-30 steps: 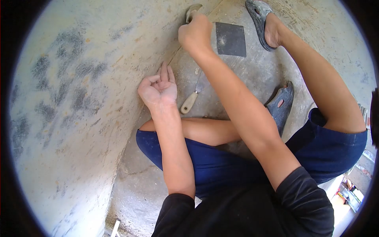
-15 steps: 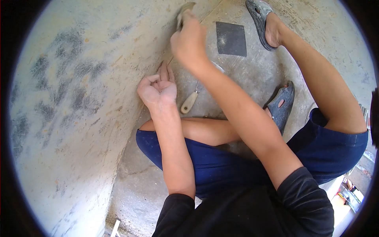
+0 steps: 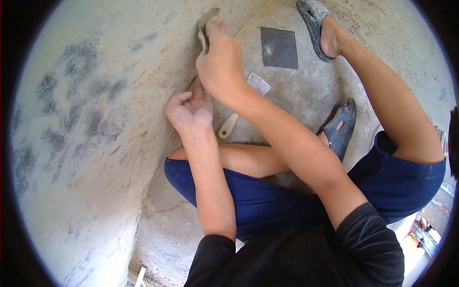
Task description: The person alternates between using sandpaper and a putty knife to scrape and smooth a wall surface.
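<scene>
My right hand (image 3: 221, 64) is closed on a bent, dusty piece of sandpaper (image 3: 207, 21), held close to the pale wall (image 3: 138, 91). Motion blurs the fingertips a little, and the far side of the grip is hidden. Below it, my left hand (image 3: 192, 109) rests palm up by the foot of the wall, dusted white. Its fingers reach forward, loosely curled, with nothing in them. A putty knife lies on the floor just right of my left hand; its pale handle (image 3: 228, 126) and blade (image 3: 259, 84) show on either side of my right forearm.
A dark square sheet of sandpaper (image 3: 279, 48) lies on the concrete floor (image 3: 306, 86). Dark scuffed patches (image 3: 95, 91) mark the wall to the left. My bent legs and grey clogs (image 3: 340, 126) take up the right side. A white strip (image 3: 140, 276) stands at the bottom.
My right hand has shifted left and slightly down with the sandpaper, uncovering more of the putty knife's blade. My left hand has barely moved.
</scene>
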Motion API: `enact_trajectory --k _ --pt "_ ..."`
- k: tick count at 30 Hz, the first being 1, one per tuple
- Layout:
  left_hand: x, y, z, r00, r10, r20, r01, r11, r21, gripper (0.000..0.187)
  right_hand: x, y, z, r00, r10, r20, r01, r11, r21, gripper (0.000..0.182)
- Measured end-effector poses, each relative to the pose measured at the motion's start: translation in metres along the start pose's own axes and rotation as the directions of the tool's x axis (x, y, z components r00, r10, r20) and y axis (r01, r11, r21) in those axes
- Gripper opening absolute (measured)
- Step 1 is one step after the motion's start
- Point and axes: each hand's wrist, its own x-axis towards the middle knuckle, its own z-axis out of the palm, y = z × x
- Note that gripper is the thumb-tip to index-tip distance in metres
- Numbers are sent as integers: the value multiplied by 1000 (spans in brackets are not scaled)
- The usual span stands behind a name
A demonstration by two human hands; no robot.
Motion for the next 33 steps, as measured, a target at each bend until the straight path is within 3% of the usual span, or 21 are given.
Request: enact_trajectory --k 2,4,5,7,8,10,11,12,13,14,15,17,21,23,25,27,29,30,32,33 --pt "-2 0 -6 1000 5 2 -5 1000 10 67 -4 0 1 993 96 75 -96 995 1 30" --pt "0 0 -3 999 13 29 -14 1000 11 67 -8 -6 13 993 -15 -113 5 997 -82 35" --pt "0 -1 1 1000 18 -19 -18 1000 -7 67 -3 -2 10 993 -24 -119 14 997 -82 35" --pt "-2 -2 1 997 21 -78 -24 999 -31 66 5 12 -1 995 68 76 -68 998 1 36" --pt "-4 -3 2 996 56 -72 -56 998 -1 67 11 14 -4 995 65 75 -65 998 -1 36" --pt "-5 -5 7 995 86 -49 -85 996 31 68 29 18 -8 912 344 221 -351 936 -12 36" --pt "-5 -6 8 997 72 -35 -71 997 10 69 23 15 -4 917 338 213 -344 939 -10 36" --pt "-6 -5 5 998 62 -32 -63 998 -11 70 3 9 7 996 85 31 -85 996 -3 35" --pt "-4 -4 3 997 63 -34 -63 998 -10 70 -9 7 13 972 -181 -149 176 983 -46 35" --pt "-2 -4 0 998 65 2 -65 998 4 71 -2 7 2 999 49 22 -49 999 6 35" --pt "-2 -4 -3 997 66 34 -67 998 21 71 10 15 -5 998 56 22 -56 998 5 35" --pt "-6 -3 -4 997 82 -1 -82 996 40 72 41 36 -14 851 474 227 -480 877 -33 26" --pt "-7 -4 -3 999 28 34 -30 997 64 70 39 48 -35 862 456 222 -474 880 31 23" --pt "-10 -8 2 998 19 58 -26 993 117 68 41 49 -39 822 515 243 -565 793 229 24" --pt "-11 -15 4 998 42 37 -48 983 180 59 49 41 -40 857 462 231 -504 845 180 28" --pt "-9 -16 2 996 41 75 -55 981 186 61 41 25 -32 883 417 214 -448 886 124 33" --pt "-8 -16 3 992 32 120 -56 978 199 63 20 8 2 988 137 -64 -138 990 -17 49" --pt "-6 -14 6 993 36 113 -57 981 187 60 20 15 5 989 133 -72 -134 991 -18 49" --pt "-5 -16 6 992 81 98 -95 984 148 54 18 26 12 985 -96 -144 89 995 -53 59" --pt "-4 -17 5 992 80 94 -93 984 149 54 28 25 9 986 -92 -141 85 995 -54 59"
